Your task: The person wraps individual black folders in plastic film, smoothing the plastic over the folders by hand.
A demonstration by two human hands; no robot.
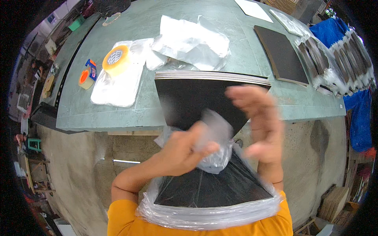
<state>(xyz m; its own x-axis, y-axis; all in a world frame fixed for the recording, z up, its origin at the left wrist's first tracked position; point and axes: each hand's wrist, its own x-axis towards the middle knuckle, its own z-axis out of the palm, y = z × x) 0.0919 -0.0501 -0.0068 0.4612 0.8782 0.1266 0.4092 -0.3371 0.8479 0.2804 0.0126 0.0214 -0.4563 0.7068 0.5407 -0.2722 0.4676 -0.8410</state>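
A stack of black boards with white edges (201, 92) lies at the table's near edge, reaching out over it. Below it, close to my body, a flat black piece (212, 190) shows through clear plastic wrapping (177, 214). Whether the two are joined is hidden behind my hand and the plastic. My left hand (183, 149) is closed on a bunched, blurred clear plastic bag (218, 155) in front of the stack. On the other side, my right hand (262, 118) is raised by the stack's right edge, fingers apart and smeared by motion, holding nothing visible.
On the green table (130, 120), a yellow tape roll (116, 61) rests on flat plastic bags (118, 90), left of crumpled bags (193, 41). A tape dispenser (88, 74) sits farther left. At right are another black board stack (281, 55) and several plastic-wrapped stacks (334, 63).
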